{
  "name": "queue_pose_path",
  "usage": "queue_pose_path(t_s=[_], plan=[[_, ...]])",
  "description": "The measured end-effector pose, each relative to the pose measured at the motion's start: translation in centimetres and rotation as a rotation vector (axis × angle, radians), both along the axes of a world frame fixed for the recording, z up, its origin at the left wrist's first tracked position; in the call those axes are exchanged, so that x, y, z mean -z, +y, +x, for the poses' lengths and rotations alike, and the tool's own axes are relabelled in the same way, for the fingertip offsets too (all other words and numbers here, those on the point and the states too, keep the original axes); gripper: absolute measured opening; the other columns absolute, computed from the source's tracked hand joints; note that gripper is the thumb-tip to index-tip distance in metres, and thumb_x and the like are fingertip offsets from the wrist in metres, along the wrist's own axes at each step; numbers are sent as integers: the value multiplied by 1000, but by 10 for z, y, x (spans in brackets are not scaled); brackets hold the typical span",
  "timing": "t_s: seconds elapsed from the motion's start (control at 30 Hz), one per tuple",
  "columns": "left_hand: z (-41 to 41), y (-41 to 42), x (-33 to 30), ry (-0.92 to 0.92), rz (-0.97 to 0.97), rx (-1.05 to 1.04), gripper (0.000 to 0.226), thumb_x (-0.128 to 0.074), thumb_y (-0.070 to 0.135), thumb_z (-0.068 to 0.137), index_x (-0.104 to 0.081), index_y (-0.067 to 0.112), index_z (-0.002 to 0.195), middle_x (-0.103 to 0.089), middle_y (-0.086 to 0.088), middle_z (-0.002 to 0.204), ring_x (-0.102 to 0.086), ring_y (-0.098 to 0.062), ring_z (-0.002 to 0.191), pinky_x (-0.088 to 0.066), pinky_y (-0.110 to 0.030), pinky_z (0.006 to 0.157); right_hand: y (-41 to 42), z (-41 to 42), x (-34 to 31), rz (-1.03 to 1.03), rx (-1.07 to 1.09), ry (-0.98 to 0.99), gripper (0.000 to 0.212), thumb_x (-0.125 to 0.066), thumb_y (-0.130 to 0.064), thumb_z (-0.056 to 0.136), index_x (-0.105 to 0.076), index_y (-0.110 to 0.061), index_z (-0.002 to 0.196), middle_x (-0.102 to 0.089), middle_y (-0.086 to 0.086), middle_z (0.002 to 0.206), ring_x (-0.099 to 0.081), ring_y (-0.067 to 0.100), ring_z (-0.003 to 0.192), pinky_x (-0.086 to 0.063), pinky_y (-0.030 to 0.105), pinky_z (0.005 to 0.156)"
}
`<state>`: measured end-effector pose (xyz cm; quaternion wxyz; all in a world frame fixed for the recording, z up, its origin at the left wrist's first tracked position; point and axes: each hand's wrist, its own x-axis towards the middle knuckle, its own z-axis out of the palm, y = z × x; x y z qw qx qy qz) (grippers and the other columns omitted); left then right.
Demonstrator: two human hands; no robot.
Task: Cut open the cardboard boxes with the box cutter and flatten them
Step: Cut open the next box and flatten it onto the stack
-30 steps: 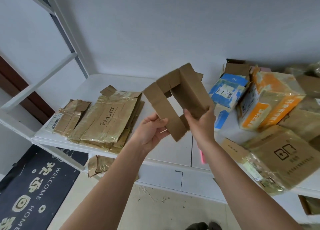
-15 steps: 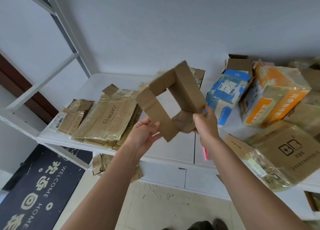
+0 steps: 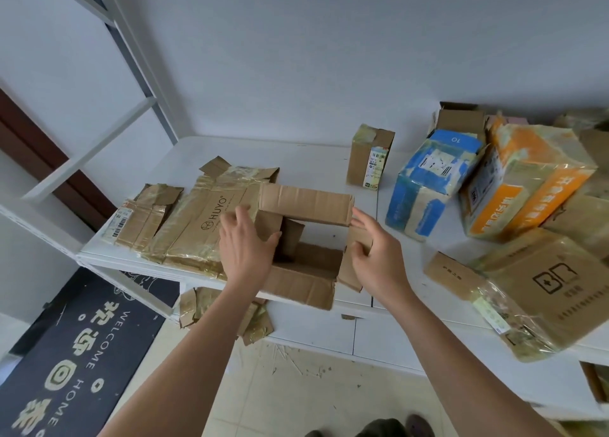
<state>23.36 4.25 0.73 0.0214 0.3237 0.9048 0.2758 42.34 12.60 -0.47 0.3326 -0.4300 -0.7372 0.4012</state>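
Observation:
An open brown cardboard box, a hollow sleeve with loose flaps, sits at the front edge of the white table. My left hand presses its left wall, with the fingers straight outside and the thumb inside. My right hand pinches the box's right flap between thumb and fingers. The box's left side overlaps a pile of flattened boxes wrapped in tape. No box cutter is in view.
A small upright box stands behind. To the right are a blue box, an orange box and a large brown box overhanging the table edge. Cardboard scraps lie under the table and a dark mat covers the floor.
Both hands have brought the box down from in front of me onto the table's front edge. It now lies with its opening facing up. The small upright box behind is now uncovered.

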Motion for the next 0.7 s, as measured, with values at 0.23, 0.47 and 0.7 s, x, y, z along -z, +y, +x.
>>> queue_pose_path(t_s=[0.23,0.47,0.7], plan=[[5,6,15,77,-169,1,71,-81,31,76,-35,7,124,-46,-14,126,-50,-33,114,-44,-40,89,-6,8,-6,36,-55,16,64,-57,8,91,-45,-25,145,-58,-9,132,-48,-5,120,-37,-1,91],[-15,-9,4,-516,179,153,26,-65,13,88,-56,18,111,-60,4,99,-61,-15,84,-51,-26,66,10,14,-13,149,-77,32,68,-57,13,88,-44,-22,146,-52,-28,117,-39,-34,105,-34,-7,86],[-64,-53,7,-1550,625,59,49,-29,2,89,-49,5,133,-64,-24,122,-65,-35,107,-47,-44,95,25,30,-9,36,-235,-73,62,-47,17,89,-66,-32,121,-61,-20,128,-57,-12,107,-47,11,95]])
